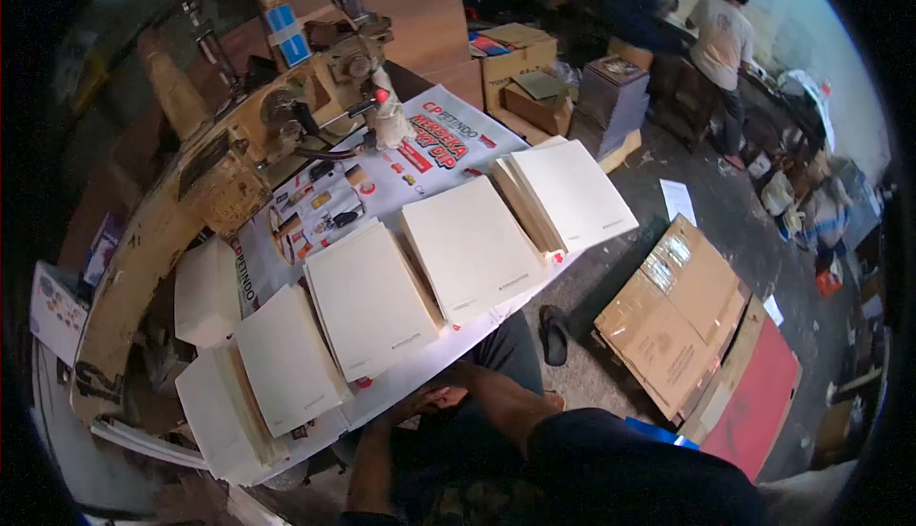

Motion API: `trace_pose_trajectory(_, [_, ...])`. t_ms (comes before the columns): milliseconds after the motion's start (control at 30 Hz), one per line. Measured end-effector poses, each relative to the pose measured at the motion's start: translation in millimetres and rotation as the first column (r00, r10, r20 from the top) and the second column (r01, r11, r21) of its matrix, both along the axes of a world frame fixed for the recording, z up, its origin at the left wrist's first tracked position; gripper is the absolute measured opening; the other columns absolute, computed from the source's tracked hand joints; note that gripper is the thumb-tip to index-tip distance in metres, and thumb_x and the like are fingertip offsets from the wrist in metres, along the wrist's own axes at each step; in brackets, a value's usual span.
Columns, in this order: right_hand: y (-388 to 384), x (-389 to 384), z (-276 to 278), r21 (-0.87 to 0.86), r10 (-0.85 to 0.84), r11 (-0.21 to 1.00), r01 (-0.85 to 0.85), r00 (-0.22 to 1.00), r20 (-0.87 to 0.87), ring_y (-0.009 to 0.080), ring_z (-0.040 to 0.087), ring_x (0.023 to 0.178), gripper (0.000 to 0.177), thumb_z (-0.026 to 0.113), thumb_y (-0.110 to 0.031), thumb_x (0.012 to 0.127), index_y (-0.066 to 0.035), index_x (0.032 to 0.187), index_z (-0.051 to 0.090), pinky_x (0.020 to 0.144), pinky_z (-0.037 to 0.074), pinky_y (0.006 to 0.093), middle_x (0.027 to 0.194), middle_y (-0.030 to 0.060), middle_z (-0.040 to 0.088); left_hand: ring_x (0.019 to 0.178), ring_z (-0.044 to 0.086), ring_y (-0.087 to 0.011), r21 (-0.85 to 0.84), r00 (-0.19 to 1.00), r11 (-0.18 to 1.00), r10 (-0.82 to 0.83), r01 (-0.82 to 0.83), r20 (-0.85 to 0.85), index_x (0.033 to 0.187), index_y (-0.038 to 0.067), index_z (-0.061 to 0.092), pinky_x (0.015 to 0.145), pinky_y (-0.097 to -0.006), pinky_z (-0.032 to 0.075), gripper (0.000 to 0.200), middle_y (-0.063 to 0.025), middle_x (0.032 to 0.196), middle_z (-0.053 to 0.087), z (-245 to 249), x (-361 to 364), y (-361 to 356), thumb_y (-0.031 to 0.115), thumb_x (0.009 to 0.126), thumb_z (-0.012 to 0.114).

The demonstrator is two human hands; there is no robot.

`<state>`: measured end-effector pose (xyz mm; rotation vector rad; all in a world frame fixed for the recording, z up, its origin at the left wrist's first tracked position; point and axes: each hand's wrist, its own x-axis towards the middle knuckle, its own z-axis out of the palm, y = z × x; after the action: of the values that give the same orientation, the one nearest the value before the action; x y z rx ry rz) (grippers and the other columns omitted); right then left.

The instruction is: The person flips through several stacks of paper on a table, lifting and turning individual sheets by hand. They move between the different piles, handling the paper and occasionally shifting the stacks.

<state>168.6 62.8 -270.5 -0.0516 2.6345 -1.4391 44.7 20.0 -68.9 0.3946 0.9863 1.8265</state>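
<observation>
My left hand [414,408] and my right hand [460,383] rest close together over my lap, just below the near edge of the table. Their fingers are in shadow and overlap, so I cannot make out whether they hold anything. Just beyond them, a stack of cream paper sheets [367,302] with small print along the bottom edge lies on the table. More such stacks sit in a row: a paper stack [472,244] and a far paper stack [572,192] to the right, a paper stack [289,359] and a near paper stack [219,416] to the left.
A worn yellowish machine [224,178] with a curved arm stands behind the stacks. A printed banner [444,139] covers the tabletop. Flattened cardboard [673,316], a red board [754,407] and a sandal [552,335] lie on the floor at right. Two people are at the back.
</observation>
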Motion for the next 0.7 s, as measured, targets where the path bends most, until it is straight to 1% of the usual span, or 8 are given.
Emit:
trace_pose_trajectory(133, [-2.9, 34.2, -1.0, 0.011, -0.075, 0.997, 0.075, 0.997, 0.016, 0.035, 0.027, 0.138, 0.054, 0.047, -0.034, 0.096, -0.008, 0.142, 0.037, 0.108, 0.035, 0.0467, 0.151, 0.0166, 0.026, 0.139, 0.03, -0.0252, -0.066, 0.998, 0.996, -0.062, 0.06, -0.03, 0.146, 0.008, 0.026, 0.114, -0.0469, 0.024, 0.053, -0.0139, 0.147, 0.033, -9.3, 2.7, 3.6, 0.036, 0.102, 0.033])
trace_pose_trajectory(300, [-1.9, 46.5, -10.2, 0.018, -0.134, 0.991, 0.133, 0.99, 0.034, 0.0354, 0.028, 0.138, 0.054, 0.047, -0.034, 0.096, -0.008, 0.142, 0.037, 0.107, 0.035, 0.0469, 0.151, 0.0168, 0.028, 0.139, 0.03, -0.0258, -0.142, 0.99, 0.983, -0.127, 0.116, -0.065, 0.146, 0.007, 0.026, 0.113, -0.0463, 0.025, 0.054, -0.0146, 0.147, 0.034, -25.3, 2.6, 7.2, 0.037, 0.102, 0.033])
trace_pose_trajectory(500, [19.5, 11.4, -11.2, 0.054, -0.126, 0.991, 0.125, 0.992, 0.018, 0.0359, 0.03, 0.137, 0.053, 0.047, -0.034, 0.096, -0.007, 0.141, 0.038, 0.107, 0.036, 0.0471, 0.15, 0.0171, 0.029, 0.138, 0.031, -0.0266, -0.227, 0.984, 0.965, -0.156, 0.132, -0.091, 0.145, 0.007, 0.027, 0.113, -0.0457, 0.026, 0.055, -0.0155, 0.146, 0.034, -50.0, -9.3, 5.3, 0.038, 0.101, 0.033])
trace_pose_trajectory(700, [43.2, -48.7, -2.1, 0.103, -0.074, 0.992, 0.077, 0.997, -0.026, 0.0364, 0.032, 0.136, 0.053, 0.047, -0.034, 0.096, -0.007, 0.141, 0.038, 0.106, 0.036, 0.0473, 0.149, 0.0174, 0.03, 0.138, 0.032, -0.0273, -0.363, 0.976, 0.923, -0.183, 0.129, -0.12, 0.145, 0.006, 0.027, 0.112, -0.045, 0.027, 0.056, -0.0164, 0.146, 0.035, -94.1, -30.0, -11.2, 0.04, 0.101, 0.033])
